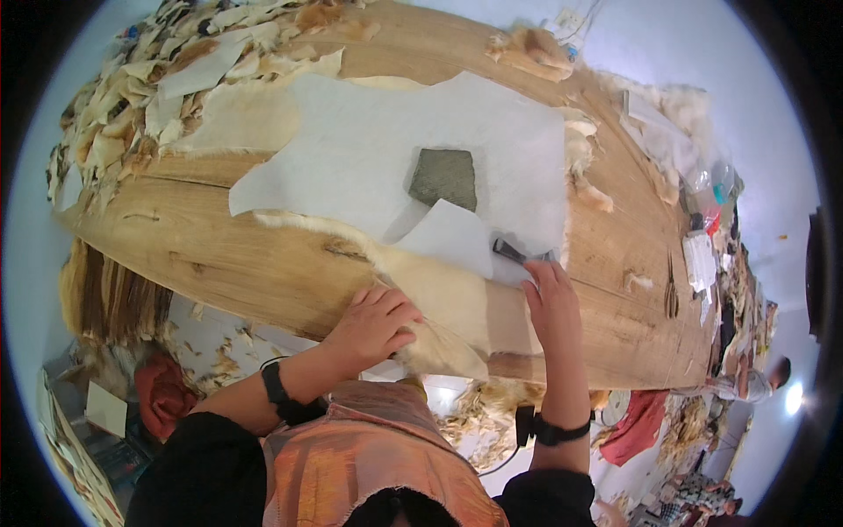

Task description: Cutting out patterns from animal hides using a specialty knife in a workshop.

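Note:
A pale hide point(439, 299) with a furry edge lies on the wooden table point(219, 228), and its lower end hangs toward me over the near edge. A white paper sheet point(351, 140), cut to an irregular outline, covers much of it; one flap is folded over near the middle. On the paper sits a flat grey-green stone slab point(443, 178). My left hand point(373, 323) rests on the hide's left edge, fingers extended and slightly bent. Beside the paper's lower right corner, my right hand point(554, 303) has its fingers closed around a small dark tool point(509, 251), whose kind is unclear.
Fur and hide scraps point(123, 123) pile up at the far left. More fur pieces point(531, 53) lie at the back and along the right. Scissors point(672, 285) and a white stack point(700, 262) are at the right. Hanging fur strips point(110, 290) show below the left edge.

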A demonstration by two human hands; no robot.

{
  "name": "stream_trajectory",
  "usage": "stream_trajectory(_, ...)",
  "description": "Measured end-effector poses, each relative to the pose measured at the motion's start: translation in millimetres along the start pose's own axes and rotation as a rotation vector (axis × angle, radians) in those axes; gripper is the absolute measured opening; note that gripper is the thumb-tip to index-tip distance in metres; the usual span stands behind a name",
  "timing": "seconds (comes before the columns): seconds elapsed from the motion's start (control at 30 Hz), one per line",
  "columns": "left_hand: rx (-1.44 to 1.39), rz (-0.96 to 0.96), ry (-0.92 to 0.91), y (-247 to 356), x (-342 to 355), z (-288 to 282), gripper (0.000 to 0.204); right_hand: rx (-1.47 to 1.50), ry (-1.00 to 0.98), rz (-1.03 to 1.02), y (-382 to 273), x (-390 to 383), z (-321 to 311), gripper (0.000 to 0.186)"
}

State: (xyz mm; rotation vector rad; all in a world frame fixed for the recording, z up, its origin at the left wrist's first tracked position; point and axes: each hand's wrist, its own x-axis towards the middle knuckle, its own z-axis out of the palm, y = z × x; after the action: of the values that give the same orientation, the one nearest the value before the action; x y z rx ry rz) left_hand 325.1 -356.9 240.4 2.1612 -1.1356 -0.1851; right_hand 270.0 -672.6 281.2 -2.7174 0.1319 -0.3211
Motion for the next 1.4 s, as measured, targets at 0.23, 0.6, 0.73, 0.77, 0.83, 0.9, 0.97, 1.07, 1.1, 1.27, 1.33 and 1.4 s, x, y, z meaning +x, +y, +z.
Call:
stream_trajectory(0.23, 0.139, -0.141, 0.083, 28, -15, 11, 0.037, -0.003, -0.219, -0.381, 57, 60, 13, 0.026)
stream_trajectory(0.6, 0.114, -0.430, 0.272, 42, -22, 27, 0.104, 0.261, -0.626, -0.055, 58, 72, -16, 0.029)
stream_trajectory(0.73, 0.117, -0.447, 0.282, 36, -29, 32, 0.113, 0.106, -0.583, -0.278, 25, 24, -40, 0.034)
stream_trajectory(0.77, 0.107, -0.446, 0.296, 36, -30, 32, 0.113, 0.103, -0.584, -0.279, 19, 9, -40, 0.034)
stream_trajectory(0.83, 0.086, -0.436, 0.310, 36, -28, 32, 0.113, -0.066, -0.473, -0.456, 9, -17, -41, 0.038)
stream_trajectory(0.9, 0.091, -0.414, 0.319, 37, -29, 30, 0.115, -0.142, -0.440, -0.435, 3, -39, -28, 0.038)
stream_trajectory(0.97, 0.096, -0.412, 0.318, 37, -28, 30, 0.115, -0.218, -0.405, -0.415, 1, -51, -18, 0.038)
stream_trajectory(1.07, 0.098, -0.404, 0.307, 36, -27, 29, 0.113, -0.172, -0.381, -0.343, 1, -55, -10, 0.041)
stream_trajectory(1.1, 0.092, -0.402, 0.300, 35, -27, 29, 0.111, -0.191, -0.368, -0.287, 8, -46, -11, 0.039)
stream_trajectory(1.27, 0.109, -0.394, 0.276, 40, -25, 32, 0.107, -0.151, 0.169, -0.037, 41, 49, -28, 0.026)
stream_trajectory(1.33, 0.122, -0.411, 0.270, 38, -27, 30, 0.106, -0.104, 0.212, -0.070, 29, 63, -25, 0.026)
stream_trajectory(1.4, 0.148, -0.362, 0.293, 36, -31, 31, 0.109, -0.036, 0.057, -0.032, 12, 58, -17, 0.029)
